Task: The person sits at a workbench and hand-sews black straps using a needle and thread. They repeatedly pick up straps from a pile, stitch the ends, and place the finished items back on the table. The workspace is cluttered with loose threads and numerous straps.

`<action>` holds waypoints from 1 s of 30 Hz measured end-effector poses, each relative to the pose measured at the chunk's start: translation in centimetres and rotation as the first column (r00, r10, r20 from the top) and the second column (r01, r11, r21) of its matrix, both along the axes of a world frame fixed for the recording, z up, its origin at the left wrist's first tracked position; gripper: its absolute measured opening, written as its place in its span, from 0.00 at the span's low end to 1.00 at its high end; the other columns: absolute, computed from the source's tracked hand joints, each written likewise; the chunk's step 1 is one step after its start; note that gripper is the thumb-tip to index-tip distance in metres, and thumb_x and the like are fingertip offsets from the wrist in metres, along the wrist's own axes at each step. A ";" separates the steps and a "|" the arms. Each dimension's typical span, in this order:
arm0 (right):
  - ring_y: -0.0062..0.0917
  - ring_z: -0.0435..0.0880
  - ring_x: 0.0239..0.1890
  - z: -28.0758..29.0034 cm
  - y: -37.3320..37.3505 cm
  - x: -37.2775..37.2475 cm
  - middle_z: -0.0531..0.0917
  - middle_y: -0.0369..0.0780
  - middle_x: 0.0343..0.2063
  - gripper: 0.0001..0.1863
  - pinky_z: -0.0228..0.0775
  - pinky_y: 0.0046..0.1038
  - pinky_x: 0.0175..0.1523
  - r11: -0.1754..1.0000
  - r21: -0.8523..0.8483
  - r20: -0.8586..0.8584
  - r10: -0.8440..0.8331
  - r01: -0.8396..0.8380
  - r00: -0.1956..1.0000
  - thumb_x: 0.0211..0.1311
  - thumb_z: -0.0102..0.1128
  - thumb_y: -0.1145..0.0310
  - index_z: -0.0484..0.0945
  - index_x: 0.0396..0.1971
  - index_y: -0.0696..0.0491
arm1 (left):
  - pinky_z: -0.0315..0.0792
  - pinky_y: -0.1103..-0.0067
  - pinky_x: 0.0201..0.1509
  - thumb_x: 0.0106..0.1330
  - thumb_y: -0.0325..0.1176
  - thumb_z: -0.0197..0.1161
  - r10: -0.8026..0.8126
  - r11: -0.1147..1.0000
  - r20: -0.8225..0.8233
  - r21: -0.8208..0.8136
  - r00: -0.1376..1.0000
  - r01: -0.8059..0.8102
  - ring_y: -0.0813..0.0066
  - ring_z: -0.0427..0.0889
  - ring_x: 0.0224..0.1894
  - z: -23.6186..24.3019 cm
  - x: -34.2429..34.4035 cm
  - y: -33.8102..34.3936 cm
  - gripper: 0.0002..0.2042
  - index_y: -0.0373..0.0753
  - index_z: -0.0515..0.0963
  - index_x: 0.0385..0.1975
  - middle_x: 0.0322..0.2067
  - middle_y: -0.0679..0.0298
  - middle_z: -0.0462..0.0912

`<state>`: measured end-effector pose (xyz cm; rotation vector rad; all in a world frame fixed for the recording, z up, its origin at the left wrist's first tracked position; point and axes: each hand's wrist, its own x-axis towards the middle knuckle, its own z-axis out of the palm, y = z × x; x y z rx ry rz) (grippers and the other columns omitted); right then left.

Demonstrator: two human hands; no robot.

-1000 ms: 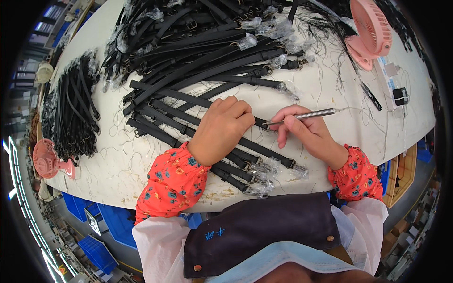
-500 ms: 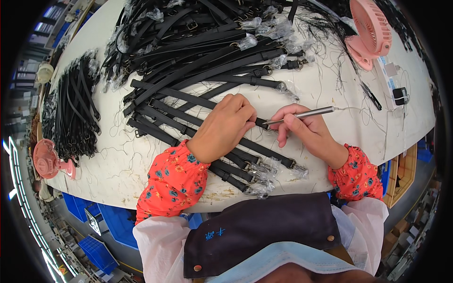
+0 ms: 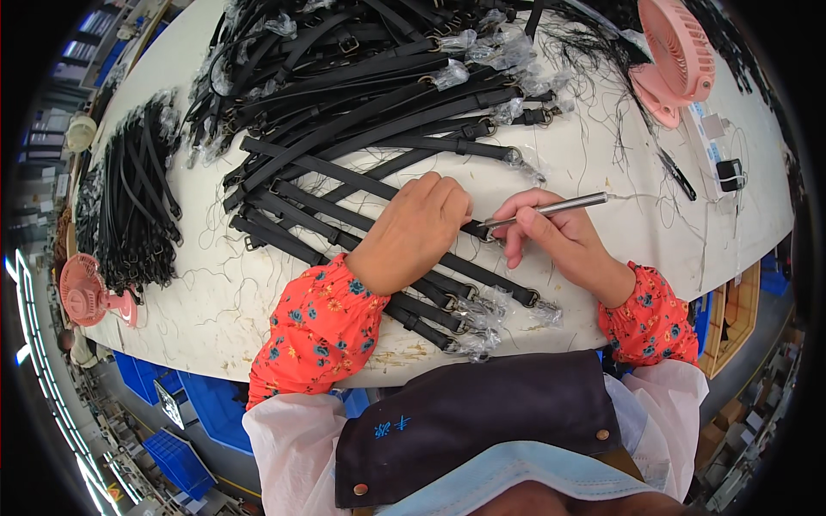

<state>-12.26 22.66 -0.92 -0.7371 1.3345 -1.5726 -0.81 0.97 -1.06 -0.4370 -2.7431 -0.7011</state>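
Observation:
My left hand is closed over a black strap, which runs out from under it toward the upper left. The strap's end shows between my two hands, by a small metal buckle. In my right hand a slim silver pen-shaped tool is pinched between thumb and fingers. Its thin tip points left, at or very near the strap end; whether they touch I cannot tell. Below my left hand lie several more black buckled straps, some with clear plastic wrapped round their buckles.
A large heap of black straps covers the far middle of the white table. Another bundle lies at the left. Pink fans stand far right and left. A black pen-like tool and loose threads lie at right.
My left hand has shifted slightly to the right, and the strap under it has slid a little the same way. My right hand and the silver tool have hardly moved.

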 end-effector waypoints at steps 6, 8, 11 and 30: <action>0.18 0.82 0.30 0.1 -0.1 0.0 0.82 0.36 0.27 0.16 0.76 0.22 0.38 0.999 0.020 -0.010 0.029 -0.029 1.000 0.81 0.48 0.62 0.77 0.49 0.59 | 0.70 0.66 0.42 0.59 0.21 0.65 0.010 1.000 -0.001 0.025 1.000 -0.010 0.55 0.74 0.37 -0.5 0.0 -0.1 0.10 0.36 0.70 0.35 0.33 0.58 0.75; 0.18 0.82 0.30 0.1 -0.1 0.0 0.82 0.36 0.27 0.16 0.76 0.22 0.38 0.999 0.028 -0.021 0.036 -0.035 0.999 0.81 0.48 0.62 0.77 0.49 0.59 | 0.70 0.65 0.42 0.59 0.21 0.66 0.016 1.000 0.004 0.023 1.000 -0.016 0.55 0.75 0.38 -0.4 0.0 -0.1 0.10 0.36 0.70 0.35 0.33 0.58 0.75; 0.18 0.82 0.30 0.2 -0.1 -0.1 0.82 0.36 0.27 0.16 0.75 0.22 0.38 0.998 0.039 -0.029 0.044 -0.043 0.999 0.81 0.48 0.61 0.78 0.49 0.59 | 0.70 0.65 0.42 0.59 0.21 0.66 0.021 0.999 0.005 0.025 1.000 -0.021 0.55 0.75 0.37 -0.3 0.0 0.0 0.10 0.36 0.70 0.35 0.33 0.58 0.75; 0.18 0.82 0.30 0.1 -0.1 0.0 0.82 0.36 0.27 0.16 0.75 0.22 0.38 0.998 0.046 -0.017 0.041 -0.041 0.999 0.80 0.49 0.61 0.78 0.49 0.59 | 0.71 0.67 0.41 0.63 0.21 0.65 0.081 0.987 0.049 0.134 0.996 -0.087 0.57 0.75 0.36 -0.3 0.0 -0.1 0.08 0.36 0.70 0.35 0.34 0.58 0.76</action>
